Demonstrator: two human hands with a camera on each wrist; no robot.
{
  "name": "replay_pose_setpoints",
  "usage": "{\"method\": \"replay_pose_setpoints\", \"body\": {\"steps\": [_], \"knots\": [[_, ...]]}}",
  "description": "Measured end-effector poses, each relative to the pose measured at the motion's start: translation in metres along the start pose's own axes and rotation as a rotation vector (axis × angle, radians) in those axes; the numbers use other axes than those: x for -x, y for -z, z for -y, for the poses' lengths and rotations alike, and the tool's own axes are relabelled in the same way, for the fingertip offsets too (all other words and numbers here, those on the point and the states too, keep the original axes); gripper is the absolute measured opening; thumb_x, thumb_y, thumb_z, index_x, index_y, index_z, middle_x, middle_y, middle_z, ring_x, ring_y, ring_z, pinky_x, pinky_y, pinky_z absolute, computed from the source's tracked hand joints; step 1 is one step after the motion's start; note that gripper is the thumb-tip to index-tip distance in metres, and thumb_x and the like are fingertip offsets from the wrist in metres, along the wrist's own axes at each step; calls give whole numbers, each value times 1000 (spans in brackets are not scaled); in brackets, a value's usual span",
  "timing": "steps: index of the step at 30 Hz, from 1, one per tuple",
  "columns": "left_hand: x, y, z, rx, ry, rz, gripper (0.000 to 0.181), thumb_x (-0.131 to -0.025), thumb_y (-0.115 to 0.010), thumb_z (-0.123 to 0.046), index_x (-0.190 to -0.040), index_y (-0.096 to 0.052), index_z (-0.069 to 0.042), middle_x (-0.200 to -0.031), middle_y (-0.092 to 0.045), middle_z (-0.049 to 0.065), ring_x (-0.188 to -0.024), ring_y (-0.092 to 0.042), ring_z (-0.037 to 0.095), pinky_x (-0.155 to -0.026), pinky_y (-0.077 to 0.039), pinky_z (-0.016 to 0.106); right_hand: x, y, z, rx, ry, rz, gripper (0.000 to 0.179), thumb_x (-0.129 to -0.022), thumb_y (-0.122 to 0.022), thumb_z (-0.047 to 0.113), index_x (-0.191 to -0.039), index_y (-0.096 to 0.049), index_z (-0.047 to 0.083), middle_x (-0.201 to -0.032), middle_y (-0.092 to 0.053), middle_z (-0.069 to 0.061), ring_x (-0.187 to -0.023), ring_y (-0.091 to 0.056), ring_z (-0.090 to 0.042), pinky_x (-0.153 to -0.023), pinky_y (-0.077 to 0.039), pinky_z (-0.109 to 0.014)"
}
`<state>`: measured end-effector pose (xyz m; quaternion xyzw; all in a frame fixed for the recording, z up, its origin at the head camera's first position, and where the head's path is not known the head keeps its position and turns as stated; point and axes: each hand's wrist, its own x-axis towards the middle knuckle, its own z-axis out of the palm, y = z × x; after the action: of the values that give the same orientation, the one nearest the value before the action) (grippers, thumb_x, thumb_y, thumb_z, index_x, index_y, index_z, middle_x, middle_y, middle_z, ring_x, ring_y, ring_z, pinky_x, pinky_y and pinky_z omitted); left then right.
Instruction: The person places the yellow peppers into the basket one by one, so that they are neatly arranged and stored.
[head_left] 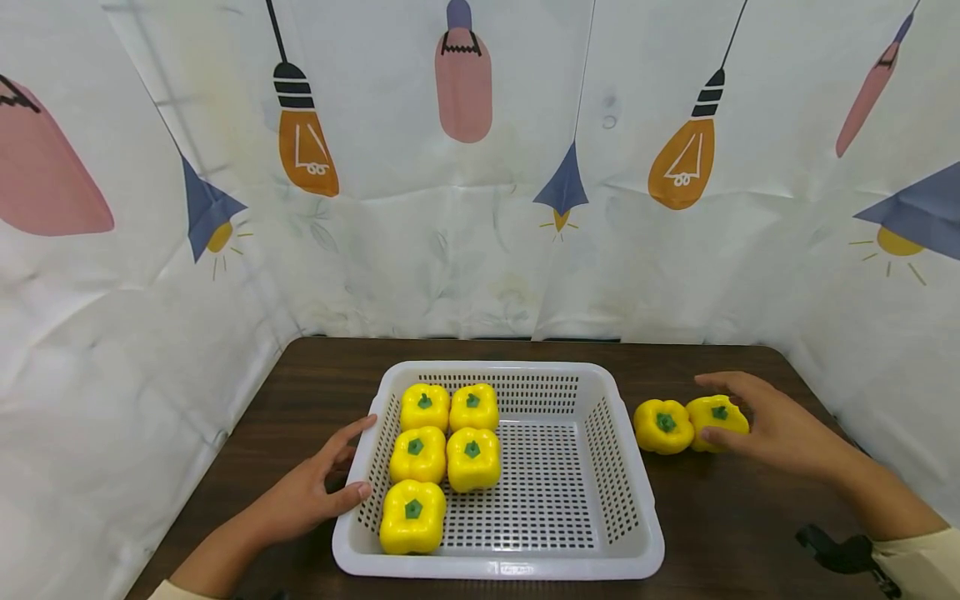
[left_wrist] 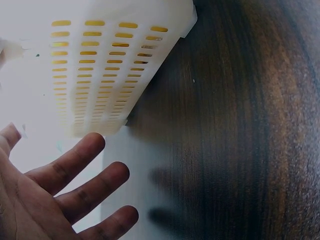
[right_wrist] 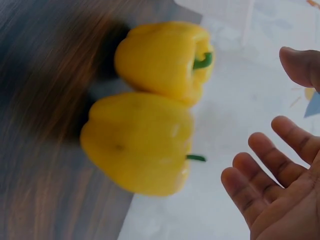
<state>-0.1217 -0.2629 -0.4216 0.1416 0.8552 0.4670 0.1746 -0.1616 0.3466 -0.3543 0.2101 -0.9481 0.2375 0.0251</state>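
Observation:
A white perforated plastic basket [head_left: 555, 567] holds several yellow bell peppers [head_left: 417, 455] along its left side, green stems facing up. My left hand [head_left: 307, 492] is at the basket's left rim, thumb and fingertip at the edge. In the left wrist view, the fingers of the left hand [left_wrist: 75, 195] are spread beside the slotted basket wall [left_wrist: 95, 75]. Two more peppers sit touching each other on the table, right of the basket. Above the outer pepper [head_left: 712, 417] hovers my right hand [head_left: 772, 429], thumb and fingers apart, gripping nothing.
The dark wood-grain table [head_left: 315, 375] lies under everything. A white printed cloth [head_left: 450, 250] hangs behind and at both sides. Inside the basket, the bare slotted floor [head_left: 540, 483] shows on the right. A black strap [head_left: 840, 550] is near the right sleeve.

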Motion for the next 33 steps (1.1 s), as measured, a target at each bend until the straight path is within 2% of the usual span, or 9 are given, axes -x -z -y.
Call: {"method": "replay_pose_setpoints", "body": {"steps": [7,10,17,20,23,27,33], "knots": [[1,-1,0,2,0,-1,81,-100,-64,-28,-162,-13,-35,-145,-47,28,-116,-61,36,-78,-60,36,4,-2,-22,34,-7,14,70,-90,-79,39,-144,-50,4,-145,-49,-22,-127,-49,-45,-85,-53,-59],[1,-1,-1,12,-3,1,81,-100,-64,-27,-163,-13,-35,-146,-46,29,-116,-61,36,-77,-60,36,6,-3,-31,19,-11,22,70,-91,-79,38,-144,-50,3,-145,-48,-24,-128,-47,-47,-86,-53,-61],[1,-1,0,10,-1,0,81,-100,-64,-28,-162,-13,-36,-146,-46,29,-115,-62,36,-77,-60,36,7,-7,-50,-2,-45,44,77,-89,-80,39,-146,-47,-2,-146,-45,-30,-127,-45,-53,-90,-43,-72],[1,-1,1,7,-2,-1,81,-100,-64,-28,-162,-13,-36,-146,-46,29,-116,-61,36,-77,-60,36,7,-9,-54,-11,-72,59,80,-89,-81,39,-148,-45,0,-147,-44,-30,-127,-45,-53,-91,-43,-72],[1,-1,1,5,-5,-1,81,-100,-64,-28,-162,-12,-36,-146,-46,29,-116,-61,36,-77,-60,36,7,-12,-58,-25,-84,77,81,-89,-81,35,-150,-42,0,-148,-42,-31,-125,-48,-53,-89,-48,-67],[1,-1,1,2,-5,2,81,-100,-64,-29,-162,-12,-36,-146,-46,29,-116,-61,36,-78,-60,36,6,-16,-62,-59,-84,103,81,-88,-82,27,-151,-40,-2,-147,-42,-33,-119,-54,-52,-83,-56,-56],[0,-1,1,4,-1,3,81,-100,-64,-29,-162,-12,-36,-146,-46,29,-116,-61,36,-78,-60,37,6,-17,-66,-90,-103,124,81,-88,-82,23,-151,-39,-3,-148,-40,-34,-116,-57,-52,-80,-59,-47]]}}
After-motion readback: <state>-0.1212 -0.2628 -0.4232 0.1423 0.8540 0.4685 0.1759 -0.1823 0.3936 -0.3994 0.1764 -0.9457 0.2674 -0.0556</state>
